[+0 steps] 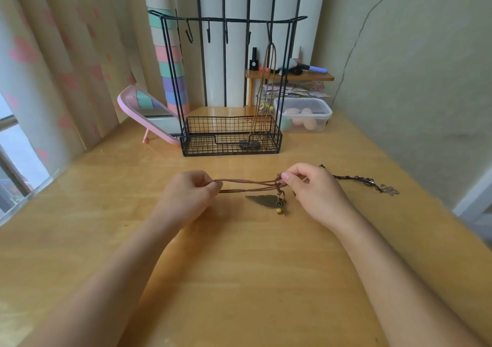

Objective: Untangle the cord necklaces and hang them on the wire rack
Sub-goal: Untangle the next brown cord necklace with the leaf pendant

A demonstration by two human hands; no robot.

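While the wire rack [231, 140] stands at the back of the worktop [239, 267] with its leftward hooks [208, 34] bare, the left hand [191, 195] is clamped on one end of the brown cord necklace [247, 184], fingers curled round the strands. The strands run taut to the right, just above the wood. This hand serves best as a steady anchor, and easing it inward a little would probably help, since a hard pull is likely to tighten any knot. Below the cords, near their right end, the leaf pendant [259, 199] lies flat on the worktop; letting it rest there keeps its weight off the tangle. Further back, a hung necklace [270, 80] already drapes from the rack's right hook, its pendant down in the basket. The right hand [314, 191] pinches the bunched loops between thumb and forefinger; it should tease one loop open at a time rather than tug. Beyond it the dark necklace [356, 179] trails along the worktop. The hand hides the junction, so I cannot tell whether the dark necklace is caught in the brown one; check that before lifting either toward a free hook.
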